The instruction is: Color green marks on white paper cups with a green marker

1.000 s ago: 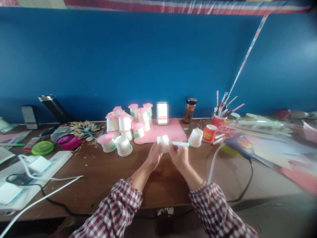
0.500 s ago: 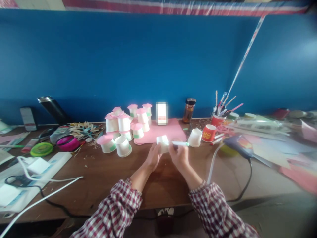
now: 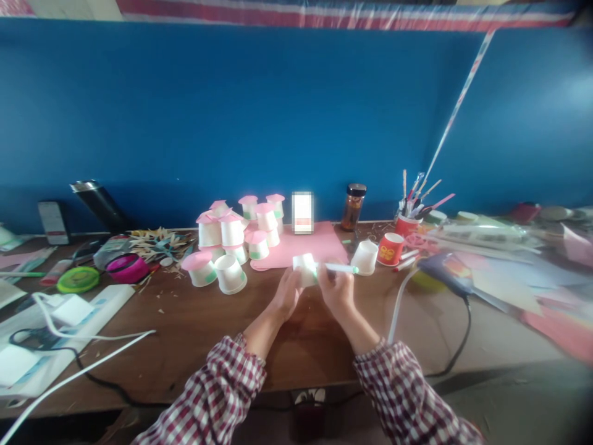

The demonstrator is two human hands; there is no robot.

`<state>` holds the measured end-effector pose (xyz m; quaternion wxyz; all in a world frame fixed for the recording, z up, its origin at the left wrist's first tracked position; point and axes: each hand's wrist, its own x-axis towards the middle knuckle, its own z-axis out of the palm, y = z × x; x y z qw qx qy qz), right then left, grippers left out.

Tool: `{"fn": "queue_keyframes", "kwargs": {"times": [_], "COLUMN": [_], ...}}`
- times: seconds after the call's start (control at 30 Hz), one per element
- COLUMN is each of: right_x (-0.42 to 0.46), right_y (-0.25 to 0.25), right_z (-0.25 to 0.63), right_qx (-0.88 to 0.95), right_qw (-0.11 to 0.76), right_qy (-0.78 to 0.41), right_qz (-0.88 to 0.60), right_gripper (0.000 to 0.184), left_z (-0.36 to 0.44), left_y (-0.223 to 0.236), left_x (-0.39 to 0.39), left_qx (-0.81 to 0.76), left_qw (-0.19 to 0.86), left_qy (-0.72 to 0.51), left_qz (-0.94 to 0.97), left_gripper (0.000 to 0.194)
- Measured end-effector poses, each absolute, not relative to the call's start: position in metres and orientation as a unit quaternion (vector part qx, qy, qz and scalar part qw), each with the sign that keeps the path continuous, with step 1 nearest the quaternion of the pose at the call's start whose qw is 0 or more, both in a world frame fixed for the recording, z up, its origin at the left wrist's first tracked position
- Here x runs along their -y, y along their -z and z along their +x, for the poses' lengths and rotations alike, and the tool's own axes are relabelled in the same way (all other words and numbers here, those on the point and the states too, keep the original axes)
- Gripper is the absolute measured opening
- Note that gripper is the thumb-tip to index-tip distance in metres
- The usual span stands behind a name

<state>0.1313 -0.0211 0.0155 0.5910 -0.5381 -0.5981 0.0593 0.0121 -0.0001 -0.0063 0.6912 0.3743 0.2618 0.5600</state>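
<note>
My left hand [image 3: 288, 292] is closed around a white paper cup [image 3: 304, 267], held above the table in front of me. A green mark shows on the cup's right side. Pinched in my right hand [image 3: 337, 289] is a white marker [image 3: 341, 268] with a green end pointing right; its other end is at the cup's side. Farther left, a bare white cup [image 3: 230, 274] stands upside down beside a pink-topped cup [image 3: 199, 269] with a green patch. Behind them are several stacked cups [image 3: 231, 231] with pink paper tops. Another white cup [image 3: 364, 258] stands to the right of my right hand.
Pink sheet [image 3: 310, 241] lies behind my hands. A brown bottle [image 3: 354, 207], red cup [image 3: 391, 248] and a pot of tools [image 3: 408, 225] stand right. A glue gun [image 3: 447, 273] with a cord lies there. The power strip [image 3: 104, 309] is at left.
My right hand has shifted slightly right with the marker. A green mark now shows on the cup's side. My left hand and the cup have hardly moved.
</note>
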Motion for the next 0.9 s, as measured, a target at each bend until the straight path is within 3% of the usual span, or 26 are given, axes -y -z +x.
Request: {"fn": "queue_keyframes", "kwargs": {"times": [0.9], "right_x": [0.0211], "right_y": [-0.0146], "right_z": [0.1294], "right_qx": [0.62], "right_qw": [0.57], "right_qy": [-0.042], "right_qz": [-0.537], "right_gripper": [0.021], "left_z": [0.0127], "left_y": [0.0065], "left_x": [-0.0001], "left_qx": [-0.247], "left_qw": [0.692], "left_qy": [-0.564], "left_qz": [0.376], "left_gripper": [0.02]}}
